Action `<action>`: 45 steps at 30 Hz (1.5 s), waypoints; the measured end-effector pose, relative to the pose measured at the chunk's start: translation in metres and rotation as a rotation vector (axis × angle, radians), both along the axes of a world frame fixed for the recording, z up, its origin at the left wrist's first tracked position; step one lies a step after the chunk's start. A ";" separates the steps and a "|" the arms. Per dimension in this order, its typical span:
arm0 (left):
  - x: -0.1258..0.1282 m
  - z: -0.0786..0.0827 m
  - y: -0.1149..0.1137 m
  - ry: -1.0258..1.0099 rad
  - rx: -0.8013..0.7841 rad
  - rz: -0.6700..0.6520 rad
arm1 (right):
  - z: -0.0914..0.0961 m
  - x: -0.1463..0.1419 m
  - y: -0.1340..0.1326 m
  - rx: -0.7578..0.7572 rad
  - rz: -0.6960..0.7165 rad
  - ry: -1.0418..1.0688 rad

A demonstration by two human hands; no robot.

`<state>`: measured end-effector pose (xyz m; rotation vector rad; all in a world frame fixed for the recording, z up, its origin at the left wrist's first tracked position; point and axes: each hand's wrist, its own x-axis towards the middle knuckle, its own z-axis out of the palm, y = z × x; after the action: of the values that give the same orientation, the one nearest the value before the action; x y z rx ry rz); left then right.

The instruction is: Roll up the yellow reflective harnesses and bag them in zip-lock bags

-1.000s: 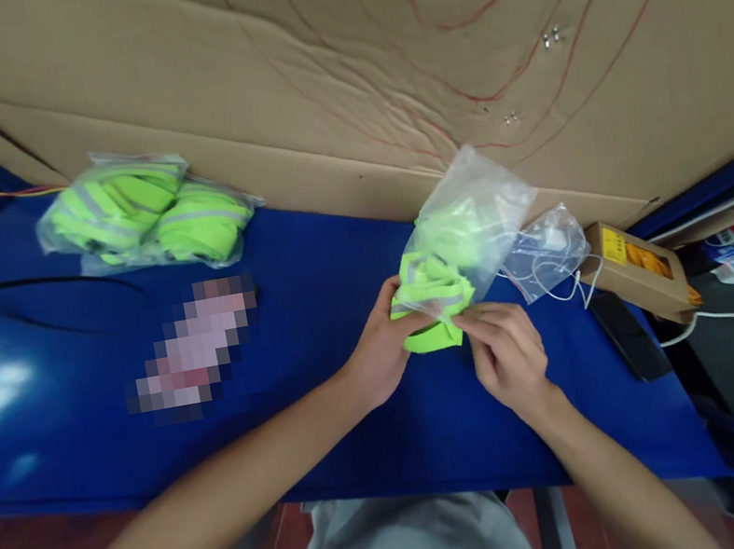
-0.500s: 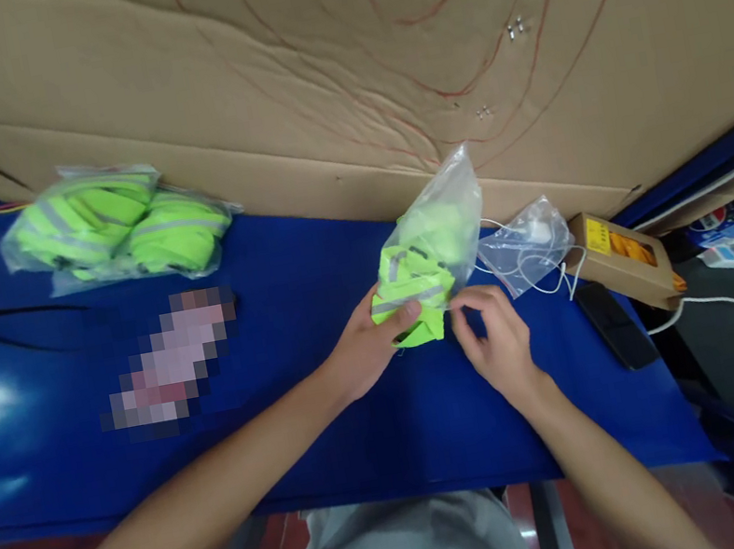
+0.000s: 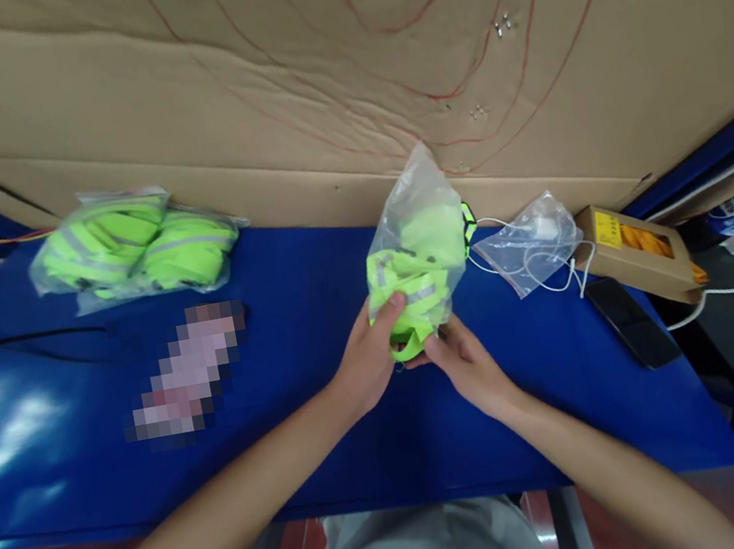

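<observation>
A folded neon-yellow reflective vest [image 3: 412,290] with grey stripes is partly inside a clear plastic bag [image 3: 418,185], above the front middle of the table. My left hand [image 3: 369,359] is closed on the vest's left side, thumb on top. My right hand [image 3: 464,361] grips its lower right end, thumb in front and the other fingers partly hidden behind. A loop of the vest hangs out between my hands at the bottom. A small piece with black edging shows at the bag's right side. Two more bagged vests [image 3: 121,247] lie at the back left.
On the blue table [image 3: 283,280], a pixelated patch [image 3: 189,372] covers something at left. To the right are a small clear bag [image 3: 531,236] with a white cable, a cardboard box [image 3: 643,249] and a black phone [image 3: 631,322]. A cardboard panel [image 3: 275,73] stands behind.
My right hand has moved down and left and now grips the lower end of the vest. The bag's top has tilted left, and the black-edged piece has come into sight.
</observation>
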<state>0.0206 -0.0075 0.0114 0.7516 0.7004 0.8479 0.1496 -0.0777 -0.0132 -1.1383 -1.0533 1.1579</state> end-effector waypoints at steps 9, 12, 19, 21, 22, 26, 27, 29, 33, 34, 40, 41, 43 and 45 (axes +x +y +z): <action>-0.002 -0.007 0.003 0.071 0.195 -0.095 | 0.016 0.011 0.000 -0.103 -0.178 0.261; -0.007 0.000 0.011 0.056 0.152 -0.165 | 0.013 0.024 0.004 -0.072 -0.178 0.153; 0.000 -0.001 0.001 -0.065 0.035 -0.120 | 0.011 0.018 0.006 -0.158 -0.113 0.260; 0.005 -0.004 -0.003 -0.067 0.027 -0.120 | 0.014 0.017 0.005 -0.182 -0.110 0.369; 0.006 -0.005 -0.004 -0.080 0.029 -0.126 | 0.015 0.017 0.004 -0.180 -0.093 0.412; 0.007 -0.006 -0.006 -0.167 -0.002 -0.162 | 0.024 0.020 0.002 -0.129 0.042 0.464; 0.007 -0.007 -0.008 -0.189 -0.030 -0.172 | 0.026 0.020 0.001 -0.122 0.069 0.452; 0.007 -0.009 -0.014 -0.207 -0.099 -0.197 | 0.029 0.018 0.001 -0.121 0.089 0.424; 0.009 -0.012 -0.025 -0.192 -0.227 -0.246 | 0.028 0.007 0.000 -0.107 0.102 0.345; 0.009 -0.012 -0.025 -0.197 -0.254 -0.255 | 0.027 0.005 0.000 -0.102 0.101 0.299; 0.007 -0.012 -0.006 -0.176 -0.325 -0.183 | 0.019 0.012 -0.011 0.068 -0.076 -0.469; 0.006 -0.012 -0.004 -0.169 -0.321 -0.177 | 0.019 0.015 -0.013 0.149 -0.113 -0.648; 0.004 -0.011 -0.002 -0.165 -0.312 -0.192 | 0.021 0.021 -0.015 0.311 -0.100 -0.956; 0.003 -0.010 -0.005 -0.151 -0.303 -0.224 | 0.020 0.022 -0.013 0.399 0.027 -1.180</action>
<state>0.0235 -0.0124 0.0016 0.4776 0.5806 0.5709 0.1714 -0.0910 0.0072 -1.4725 -2.0618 0.1491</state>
